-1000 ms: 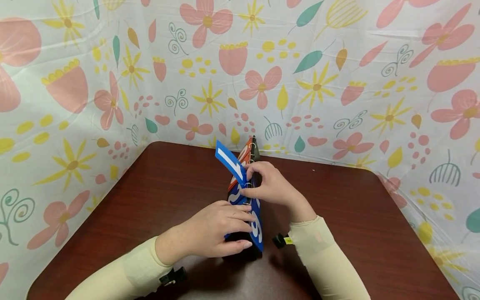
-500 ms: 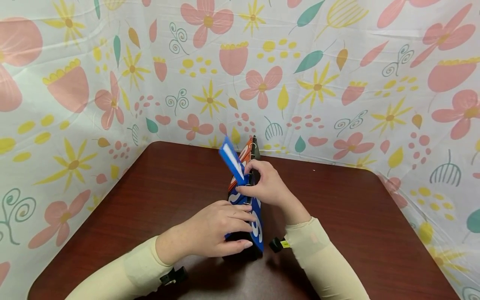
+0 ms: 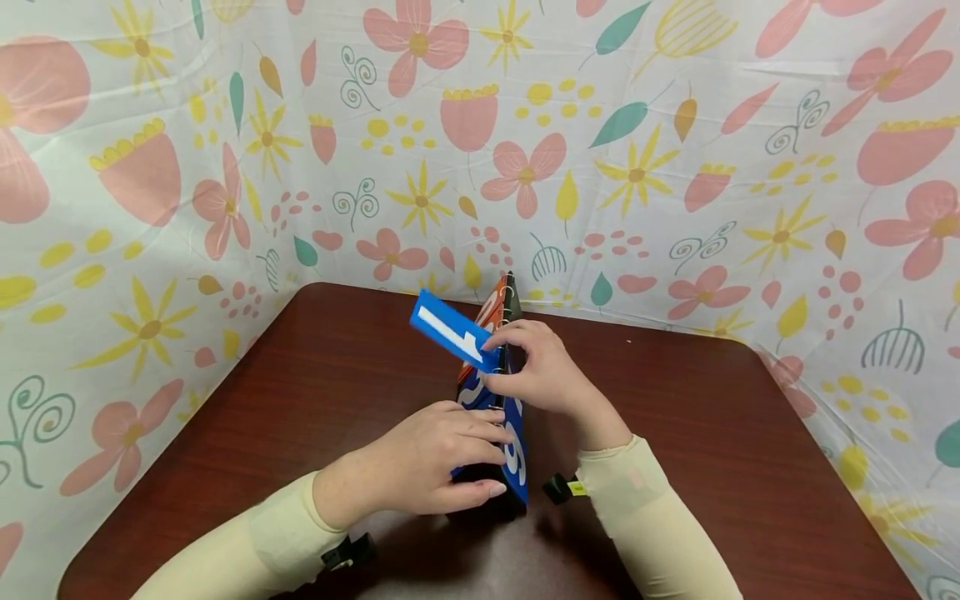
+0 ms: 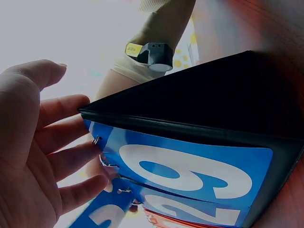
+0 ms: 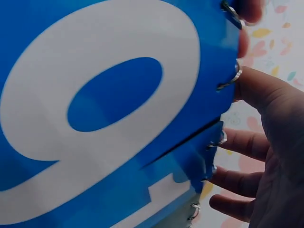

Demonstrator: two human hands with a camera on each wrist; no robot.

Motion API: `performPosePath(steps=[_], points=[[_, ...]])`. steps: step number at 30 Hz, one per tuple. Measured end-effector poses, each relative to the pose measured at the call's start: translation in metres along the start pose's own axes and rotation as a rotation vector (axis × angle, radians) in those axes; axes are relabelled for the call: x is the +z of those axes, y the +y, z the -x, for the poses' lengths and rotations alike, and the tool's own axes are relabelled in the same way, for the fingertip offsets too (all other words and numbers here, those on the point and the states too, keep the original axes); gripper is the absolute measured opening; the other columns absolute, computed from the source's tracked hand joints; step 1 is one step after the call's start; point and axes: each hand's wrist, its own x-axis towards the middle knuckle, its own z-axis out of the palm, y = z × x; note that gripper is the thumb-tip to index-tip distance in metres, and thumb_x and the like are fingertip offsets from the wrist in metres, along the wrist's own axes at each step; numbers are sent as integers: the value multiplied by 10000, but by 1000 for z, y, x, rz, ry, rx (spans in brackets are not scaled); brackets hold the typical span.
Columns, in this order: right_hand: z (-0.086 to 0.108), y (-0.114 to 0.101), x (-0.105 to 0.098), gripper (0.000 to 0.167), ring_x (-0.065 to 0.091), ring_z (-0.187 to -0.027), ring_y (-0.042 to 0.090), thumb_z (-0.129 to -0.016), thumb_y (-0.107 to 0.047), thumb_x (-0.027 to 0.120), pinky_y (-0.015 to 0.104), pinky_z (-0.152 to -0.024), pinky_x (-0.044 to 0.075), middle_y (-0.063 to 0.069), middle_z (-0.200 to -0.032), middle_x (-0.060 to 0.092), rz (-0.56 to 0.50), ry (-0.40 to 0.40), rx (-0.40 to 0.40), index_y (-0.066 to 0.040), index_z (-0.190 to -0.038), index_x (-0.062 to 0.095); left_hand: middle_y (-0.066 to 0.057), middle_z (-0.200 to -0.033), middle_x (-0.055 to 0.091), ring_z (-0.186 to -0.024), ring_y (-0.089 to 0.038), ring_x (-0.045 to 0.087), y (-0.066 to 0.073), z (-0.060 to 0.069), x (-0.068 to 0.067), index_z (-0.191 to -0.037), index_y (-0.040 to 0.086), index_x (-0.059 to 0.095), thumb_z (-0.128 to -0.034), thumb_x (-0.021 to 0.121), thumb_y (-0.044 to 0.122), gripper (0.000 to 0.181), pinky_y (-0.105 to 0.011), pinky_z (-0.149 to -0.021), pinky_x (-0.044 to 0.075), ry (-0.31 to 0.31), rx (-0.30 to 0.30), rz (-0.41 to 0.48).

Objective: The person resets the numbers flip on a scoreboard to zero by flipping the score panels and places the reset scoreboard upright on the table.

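A black tent-shaped flip scoreboard (image 3: pixel 516 477) stands on the table, with ring-bound number cards along its top edge. My left hand (image 3: pixel 431 458) rests its fingers over the near end of that edge; in the left wrist view they touch it beside the blue number card (image 4: pixel 228 164), and the thumb stands apart. Farther along, my right hand (image 3: pixel 551 367) pinches a blue card marked 1 (image 3: pixel 448 327) near its rings. That card sticks out to the left, tilted up. In the right wrist view a large blue card (image 5: pixel 190 38) hides part of the right hand (image 5: pixel 280 137).
An orange card (image 3: pixel 491 312) shows at the scoreboard's far end. Dark wood tabletop (image 3: pixel 675 417) lies on both sides. A flower-print curtain (image 3: pixel 637 208) rises behind and at the sides. A small black device (image 3: pixel 558 489) sits at the right wrist.
The raised blue card first tipped more upright, then swung down to the left, its 1 now facing up. My right hand moved slightly with it; the left hand stayed put.
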Motion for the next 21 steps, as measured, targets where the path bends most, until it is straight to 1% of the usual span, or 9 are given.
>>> performPosePath(steps=[3, 5, 9, 11, 14, 16, 18, 19, 21], points=[[1, 0, -3, 325, 520, -1244, 251, -791, -305, 840, 540, -998, 483, 17, -1258, 688, -19, 0, 0, -215, -1098, 785, 81, -1303, 727, -1382, -125, 578, 0, 0, 0, -1158, 236, 772, -1007, 624, 444, 297, -380, -1055, 531, -6, -4, 3], [1, 0, -2, 327, 503, -1291, 268, -800, -321, 838, 573, -1044, 446, 29, -1297, 680, -7, -21, 3, -221, -1108, 794, 81, -1304, 726, -1385, -125, 575, 0, 0, 0, -1160, 231, 771, -1011, 616, 445, 303, -380, -1060, 529, -11, -5, 3], [3, 0, 0, 353, 436, -1408, 333, -816, -373, 826, 686, -1142, 294, 63, -1398, 646, 44, -74, 7, -248, -1144, 793, 83, -1303, 725, -1386, -123, 573, 0, 0, 0, -1161, 226, 772, -1015, 613, 444, 307, -381, -1070, 524, -13, -3, -3], [3, 0, 0, 387, 381, -1463, 360, -832, -398, 811, 744, -1165, 207, 55, -1427, 631, 62, -106, 8, -270, -1194, 759, 83, -1298, 726, -1385, -123, 573, 0, 0, 0, -1157, 224, 773, -1014, 616, 443, 305, -379, -1074, 521, -12, 1, -9], [3, 1, 2, 445, 293, -1523, 391, -861, -392, 779, 817, -1154, 86, 39, -1463, 603, 56, -144, 11, -300, -1283, 675, 79, -1291, 730, -1381, -126, 578, 0, 0, -1, -1145, 223, 777, -1010, 621, 443, 301, -378, -1075, 521, -7, 6, -18], [3, 2, 4, 478, 270, -1531, 393, -879, -372, 746, 848, -1131, 37, 23, -1475, 588, 51, -157, 5, -318, -1336, 616, 77, -1288, 732, -1381, -129, 578, 1, 0, -1, -1140, 221, 777, -1010, 622, 442, 300, -378, -1073, 522, -6, 7, -20], [2, 3, 5, 513, 308, -1504, 367, -878, -346, 729, 847, -1130, 46, 17, -1471, 580, 37, -150, -4, -326, -1371, 586, 74, -1288, 732, -1381, -132, 578, 1, 0, -1, -1139, 219, 777, -1010, 623, 439, 298, -381, -1070, 524, -7, 8, -17], [2, 4, 4, 530, 355, -1469, 346, -871, -333, 729, 828, -1136, 99, 15, -1456, 586, 27, -140, -11, -321, -1379, 581, 74, -1290, 731, -1382, -132, 578, 1, 0, 0, -1140, 218, 777, -1010, 623, 439, 298, -382, -1070, 525, -9, 6, -14], [1, 5, 3, 552, 466, -1363, 301, -854, -306, 755, 763, -1139, 252, 20, -1411, 605, -23, -115, -29, -284, -1378, 580, 73, -1294, 730, -1383, -131, 577, 1, 0, 0, -1146, 219, 776, -1009, 625, 436, 298, -385, -1068, 526, -15, 1, -3]])
